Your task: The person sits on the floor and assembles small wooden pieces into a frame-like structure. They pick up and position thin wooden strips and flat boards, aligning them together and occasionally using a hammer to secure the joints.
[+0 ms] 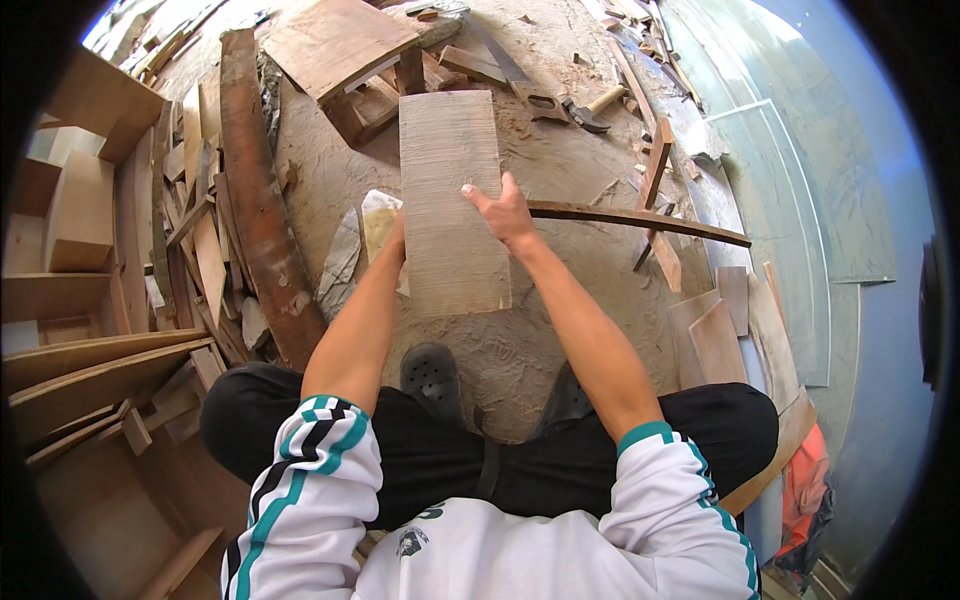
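Note:
A rectangular wooden board with a pale, grained face is held up in front of me, its long side running away from me. My right hand is closed on its right edge, thumb lying on the upper face. At the left edge is my left hand, gripping from the side and beneath; its fingers are hidden behind the board. A narrow dark wood strip stretches rightward from beside my right hand; whether they touch, I cannot tell.
Ahead lie a hand saw, a hammer and a low wooden stool-like piece. A long brown plank and scrap wood fill the left, by wooden shelving. Glass sheets lean at right.

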Demonstrator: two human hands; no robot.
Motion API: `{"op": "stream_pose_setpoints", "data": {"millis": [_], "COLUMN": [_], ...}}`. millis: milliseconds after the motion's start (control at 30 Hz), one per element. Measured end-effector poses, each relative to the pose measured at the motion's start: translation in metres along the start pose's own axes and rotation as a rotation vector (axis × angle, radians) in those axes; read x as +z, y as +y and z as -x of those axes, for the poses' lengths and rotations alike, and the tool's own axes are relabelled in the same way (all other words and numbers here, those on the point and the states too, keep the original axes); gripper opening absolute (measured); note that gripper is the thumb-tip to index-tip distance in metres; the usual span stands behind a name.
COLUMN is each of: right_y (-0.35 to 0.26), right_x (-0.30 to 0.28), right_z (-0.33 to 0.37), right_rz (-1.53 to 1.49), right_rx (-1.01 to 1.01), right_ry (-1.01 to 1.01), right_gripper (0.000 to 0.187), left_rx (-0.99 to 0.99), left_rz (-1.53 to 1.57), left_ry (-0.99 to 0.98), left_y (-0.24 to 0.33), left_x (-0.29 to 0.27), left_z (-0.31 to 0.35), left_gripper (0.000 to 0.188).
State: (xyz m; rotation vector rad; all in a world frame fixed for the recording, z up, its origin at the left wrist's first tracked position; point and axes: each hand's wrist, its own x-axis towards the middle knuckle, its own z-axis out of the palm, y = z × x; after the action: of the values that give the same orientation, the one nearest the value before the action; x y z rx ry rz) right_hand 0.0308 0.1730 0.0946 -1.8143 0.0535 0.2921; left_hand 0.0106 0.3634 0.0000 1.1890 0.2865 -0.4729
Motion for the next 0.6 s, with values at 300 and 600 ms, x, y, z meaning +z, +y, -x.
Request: {"op": "stream_pose_setpoints", "data": {"millis": [300,600], "right_y": [0.01,-0.009], "right_x": [0.0,-0.004], "right_z": [-0.008,0.005], "right_rz": [-0.003,0.023], "right_rx": [0.01,0.051], "right_ry": [-0.041,0.004], "right_gripper": [0.076,0.073], "left_rx": [-0.11,-0.02], "left_rz": [-0.219,-0.598], "left_ry": [0.513,0.654], "left_y": [0.067,0.094], "left_x": [-0.031,0.057], "left_z": [0.029,0.029], "left_gripper": [0.061,0.104]}}
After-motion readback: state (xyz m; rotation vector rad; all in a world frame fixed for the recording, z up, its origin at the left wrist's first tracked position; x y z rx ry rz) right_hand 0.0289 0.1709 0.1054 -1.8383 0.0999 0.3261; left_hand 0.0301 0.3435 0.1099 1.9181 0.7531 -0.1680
